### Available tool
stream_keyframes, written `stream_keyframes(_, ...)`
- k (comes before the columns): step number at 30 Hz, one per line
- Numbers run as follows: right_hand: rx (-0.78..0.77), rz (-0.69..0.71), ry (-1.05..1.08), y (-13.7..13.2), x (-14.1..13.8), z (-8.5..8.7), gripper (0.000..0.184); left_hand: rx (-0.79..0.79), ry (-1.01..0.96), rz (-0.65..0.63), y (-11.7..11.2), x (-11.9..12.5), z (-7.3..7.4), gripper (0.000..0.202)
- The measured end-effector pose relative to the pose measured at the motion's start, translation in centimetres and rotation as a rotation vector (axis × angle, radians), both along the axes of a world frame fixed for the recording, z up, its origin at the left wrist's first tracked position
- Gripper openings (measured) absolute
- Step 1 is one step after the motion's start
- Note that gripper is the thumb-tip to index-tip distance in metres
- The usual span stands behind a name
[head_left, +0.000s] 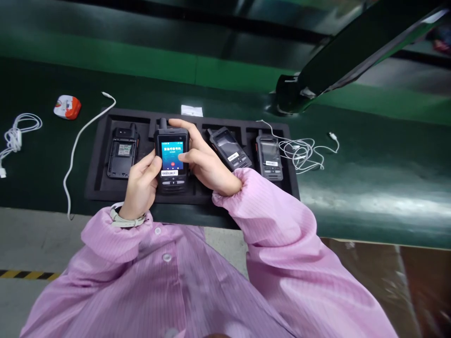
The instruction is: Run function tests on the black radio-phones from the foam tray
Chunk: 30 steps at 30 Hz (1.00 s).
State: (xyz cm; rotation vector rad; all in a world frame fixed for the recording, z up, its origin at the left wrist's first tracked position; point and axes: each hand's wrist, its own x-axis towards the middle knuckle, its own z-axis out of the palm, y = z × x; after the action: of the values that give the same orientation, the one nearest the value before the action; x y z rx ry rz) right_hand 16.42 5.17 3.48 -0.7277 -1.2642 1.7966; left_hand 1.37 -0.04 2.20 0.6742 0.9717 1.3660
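Note:
A black handheld radio [173,182] with a stub antenna and a lit blue screen is held upright above the foam tray [97,185]. My left hand [141,185] grips its left edge, thumb at the side of the screen. My right hand [207,164] is closed around the right side, index finger over the top by the antenna and thumb over the screen's right edge. An opened radio [120,157], its battery bay showing, lies in the tray's left slot. To the right, one radio [229,148] lies tilted and another radio [270,155] sits straight, both with dark screens.
White cables [298,150] lie coiled right of the tray. A loose white cable [79,136] and a bundled cable [16,136] lie left, near an orange-and-white object [67,107]. A small white packet [192,111] touches the tray's back. A dark post [296,89] rises behind.

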Motion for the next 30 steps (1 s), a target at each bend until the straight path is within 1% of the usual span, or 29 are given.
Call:
stream_keyframes(3, 0.036, -0.005, -0.016, -0.01, 0.08, -0.01, 0.065, 0.003, -0.003, -0.001, 0.02, 0.03, -0.11, 0.037)
stream_keyframes(10, 0.148, 0.001, -0.108, -0.11, 0.21, 0.22, 0.065, 0.028, 0.009, -0.004, 0.05, 0.12, -0.09, 0.038)
stream_keyframes(15, 0.215, -0.001, -0.125, -0.08, 0.34, 0.31, 0.063, 0.045, 0.053, -0.009, 0.03, 0.11, -0.08, 0.037)
stream_keyframes(25, 0.211, -0.026, -0.135, -0.2, 0.36, 0.63, 0.06, 0.037, 0.023, -0.003, 0.0, 0.16, -0.16, 0.037)
stream_keyframes(30, 0.234, -0.034, -0.166, -0.45, 0.16, 0.45, 0.066, 0.05, 0.044, -0.001, -0.05, 0.09, -0.36, 0.035)
